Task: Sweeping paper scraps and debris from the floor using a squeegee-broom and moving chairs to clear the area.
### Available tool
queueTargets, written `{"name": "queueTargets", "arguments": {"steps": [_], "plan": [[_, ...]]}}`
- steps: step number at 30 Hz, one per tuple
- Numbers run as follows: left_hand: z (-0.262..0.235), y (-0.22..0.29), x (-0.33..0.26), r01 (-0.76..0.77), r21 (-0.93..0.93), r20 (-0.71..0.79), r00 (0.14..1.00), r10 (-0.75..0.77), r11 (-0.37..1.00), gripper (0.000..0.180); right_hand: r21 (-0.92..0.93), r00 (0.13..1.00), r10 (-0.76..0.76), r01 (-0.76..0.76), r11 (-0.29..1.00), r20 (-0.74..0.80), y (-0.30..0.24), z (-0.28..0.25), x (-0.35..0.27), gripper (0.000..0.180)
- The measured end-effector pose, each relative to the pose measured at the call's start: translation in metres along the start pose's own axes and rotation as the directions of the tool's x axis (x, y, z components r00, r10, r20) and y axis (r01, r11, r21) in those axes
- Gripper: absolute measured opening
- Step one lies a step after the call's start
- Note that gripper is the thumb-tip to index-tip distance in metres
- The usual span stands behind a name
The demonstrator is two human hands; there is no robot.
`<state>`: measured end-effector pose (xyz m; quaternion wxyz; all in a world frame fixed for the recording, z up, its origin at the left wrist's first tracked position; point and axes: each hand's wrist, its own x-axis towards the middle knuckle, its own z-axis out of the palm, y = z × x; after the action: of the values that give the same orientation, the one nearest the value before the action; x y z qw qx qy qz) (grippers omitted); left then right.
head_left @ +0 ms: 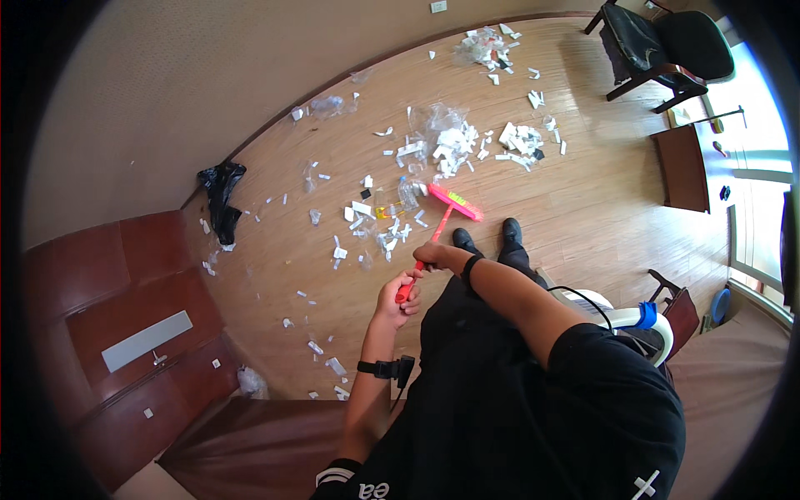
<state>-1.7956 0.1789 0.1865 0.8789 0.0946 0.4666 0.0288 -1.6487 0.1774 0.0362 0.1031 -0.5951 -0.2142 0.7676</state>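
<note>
A pink-red broom [452, 200] slants away from my body, its bristle head on the floor just ahead of my shoes. My left hand [398, 297] is closed round the top end of its handle. Slightly farther down the handle, my right hand [435, 253] grips it too. A clear plastic bottle [408, 193] lies against the left end of the broom head, and a bottle with yellow on it [388, 212] is beside that. Beyond the head is a heap of white scraps [454, 146] with clear plastic film [433, 121].
More white scraps [521, 142] and a far litter pile [483, 48] dot the wood floor. A black plastic bag [222, 200] lies by the left wall. Dark chair [667, 50] and brown cabinet [683, 167] stand right; a white-framed chair [658, 333] is close on my right.
</note>
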Motion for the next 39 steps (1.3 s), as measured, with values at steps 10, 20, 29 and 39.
{"name": "queueTargets", "arguments": {"steps": [10, 20, 29, 39], "plan": [[0.030, 0.026, -0.019, -0.144, 0.451, -0.035, 0.983, 0.179, 0.881, 0.026, 0.143, 0.980, -0.201, 0.197, 0.970, 0.012, -0.024, 0.026, 0.031, 0.025], [0.125, 0.038, 0.035, -0.289, 0.705, 0.521, 0.831, -0.196, 0.648, 0.039, 0.384, 0.980, -0.114, 0.170, 0.908, -0.165, 0.074, -0.095, -0.082, 0.018], [0.215, 0.030, 0.083, -0.291, 0.777, 0.569, 0.704, -0.425, 0.558, 0.039, 0.756, 0.898, 0.037, 0.347, 0.555, -0.439, 0.098, -0.180, -0.136, 0.008], [0.324, -0.011, 0.199, -0.357, 0.864, 0.468, 0.832, -0.300, 0.356, 0.046, 0.782, 0.741, 0.282, 0.503, 0.367, -0.609, 0.166, -0.333, -0.181, 0.007]]}}
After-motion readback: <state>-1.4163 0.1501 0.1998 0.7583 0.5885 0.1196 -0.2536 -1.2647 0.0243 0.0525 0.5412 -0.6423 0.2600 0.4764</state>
